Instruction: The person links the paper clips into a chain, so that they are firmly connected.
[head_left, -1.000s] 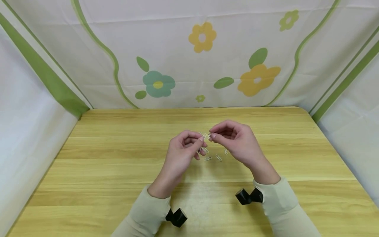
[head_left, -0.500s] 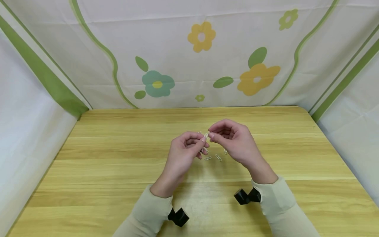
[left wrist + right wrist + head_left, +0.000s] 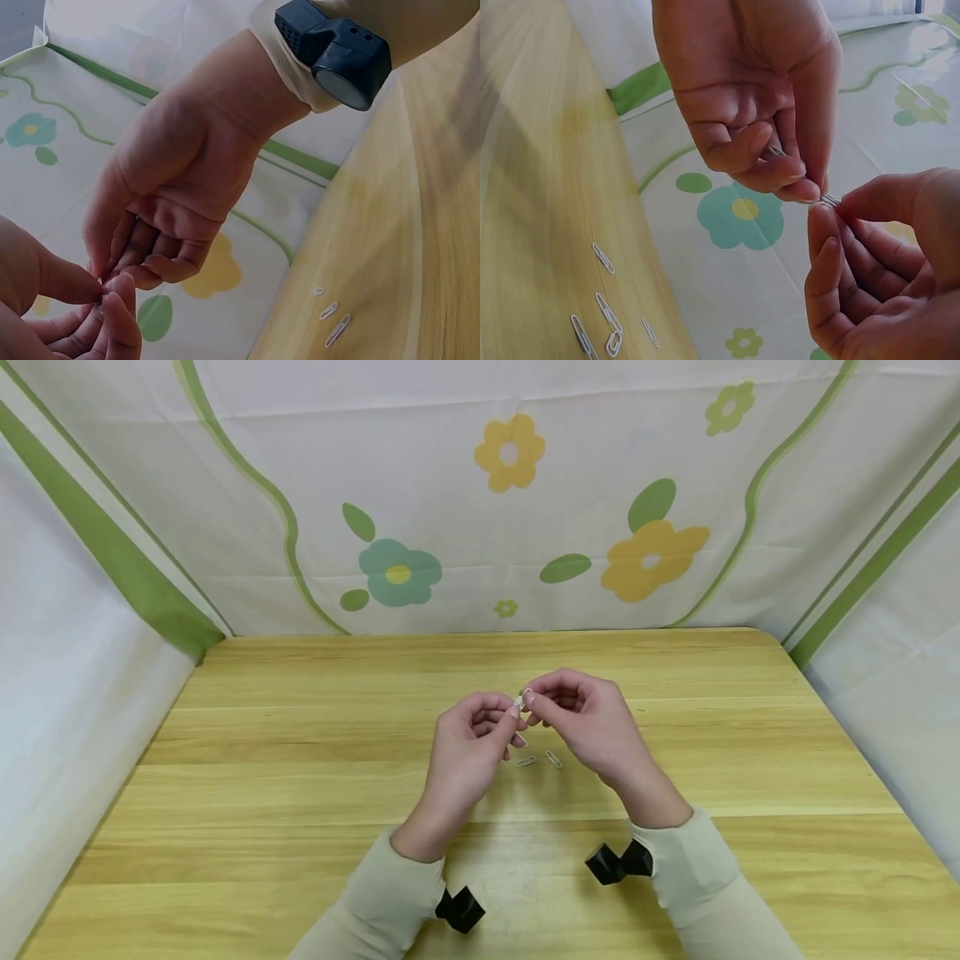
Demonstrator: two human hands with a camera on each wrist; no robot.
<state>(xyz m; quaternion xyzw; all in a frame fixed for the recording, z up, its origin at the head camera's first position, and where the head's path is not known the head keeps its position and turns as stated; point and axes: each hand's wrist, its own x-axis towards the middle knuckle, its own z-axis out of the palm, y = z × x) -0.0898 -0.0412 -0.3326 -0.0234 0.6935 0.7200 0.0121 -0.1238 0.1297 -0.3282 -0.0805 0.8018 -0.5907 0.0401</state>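
In the head view my left hand [image 3: 467,739] and right hand [image 3: 592,722] meet fingertip to fingertip above the table. Between the left thumb and finger I pinch a small white paper clip [image 3: 519,702]. The right thumb and finger pinch another paper clip [image 3: 528,692] up against it; whether the two are linked is too small to tell. In the right wrist view thin wire loops [image 3: 830,201] show between both sets of fingertips. A further piece of paper clip [image 3: 775,151] appears by the left hand's curled lower fingers. Fingers partly hide the held clips.
Loose white paper clips lie on the wooden table [image 3: 300,793] beneath the hands, including one paper clip [image 3: 527,762] and another paper clip [image 3: 553,759]. Several show in the right wrist view. A flowered white curtain [image 3: 450,510] stands behind the table.
My right hand has moved left and slightly down, closing the small gap to the left hand. The clips at the fingertips now meet. The left hand has shifted slightly right.
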